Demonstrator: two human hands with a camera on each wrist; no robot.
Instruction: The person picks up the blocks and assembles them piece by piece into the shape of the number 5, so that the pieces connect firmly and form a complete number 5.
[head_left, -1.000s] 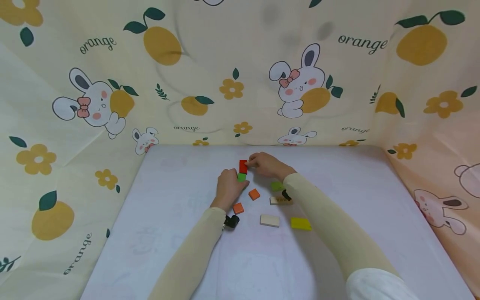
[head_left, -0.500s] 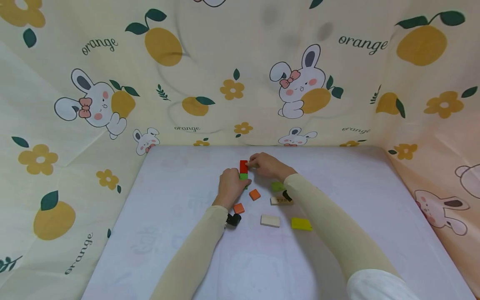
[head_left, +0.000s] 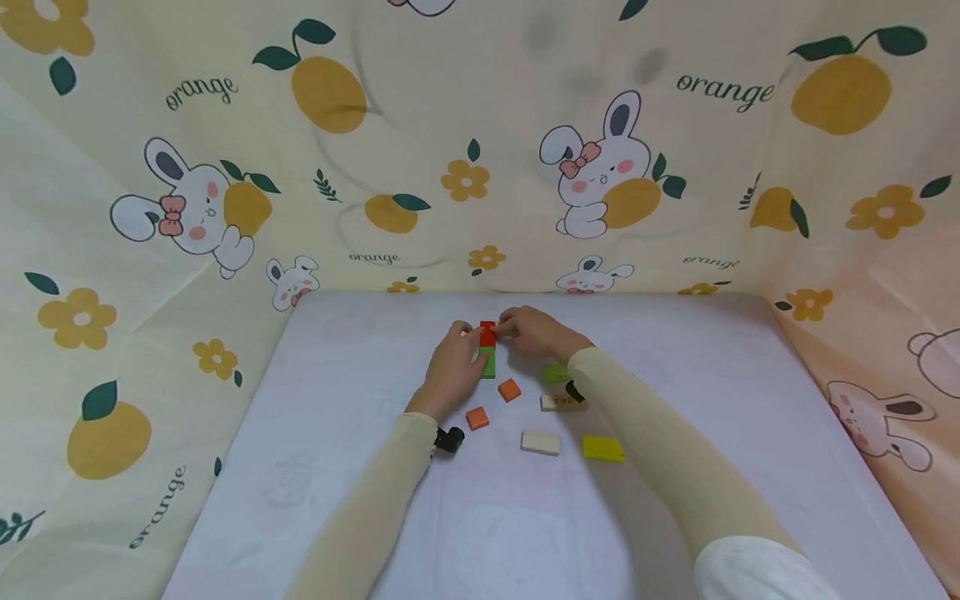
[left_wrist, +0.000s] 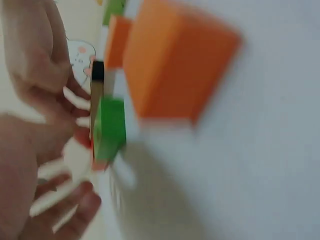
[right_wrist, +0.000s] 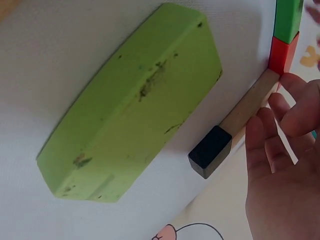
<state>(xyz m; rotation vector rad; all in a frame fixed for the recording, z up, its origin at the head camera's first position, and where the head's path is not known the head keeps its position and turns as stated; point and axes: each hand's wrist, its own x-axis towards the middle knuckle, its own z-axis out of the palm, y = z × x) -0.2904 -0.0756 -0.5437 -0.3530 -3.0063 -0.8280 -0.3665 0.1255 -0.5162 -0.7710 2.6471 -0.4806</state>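
A red block [head_left: 487, 335] and a green block [head_left: 487, 364] lie end to end in a line on the table. A narrow wooden stick with a black end [right_wrist: 245, 106] meets the red block at an angle; my right hand hides it in the head view. My right hand [head_left: 527, 330] holds this stick near the joint, curled fingertips on it and at the red block's edge. On the other side, my left hand [head_left: 452, 364] lies along the blocks with fingers spread, thumb near the green block and fingertips near the red one.
Two small orange blocks [head_left: 509, 389] lie just nearer. A light green block [head_left: 555, 372] and a wooden plank with lettering [head_left: 562, 402] sit beneath the right forearm. Closer still are a plain pale block [head_left: 541, 442] and a yellow block [head_left: 603, 448]. A patterned cloth rises behind.
The green block has shifted slightly right, into line with the red one. My left hand has loosened from it and moved a little farther up the row. My right hand stays in place.
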